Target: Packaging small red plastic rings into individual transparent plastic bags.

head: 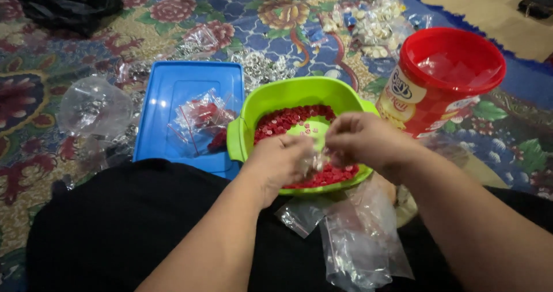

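Both hands, left hand [280,160] and right hand [358,139], pinched a small clear bag [316,161] over the green basin [262,104]. Red buttons [288,119] lay inside. A slack pinch risked spilling toward six o'clock.

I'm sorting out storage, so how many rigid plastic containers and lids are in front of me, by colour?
Green plastic bowl holding small red discs, under both hands: 1
Red round plastic tub, open and upright: 1
Blue rectangular plastic lid lying flat, with a clear bag of red pieces on it: 1
Total: 3
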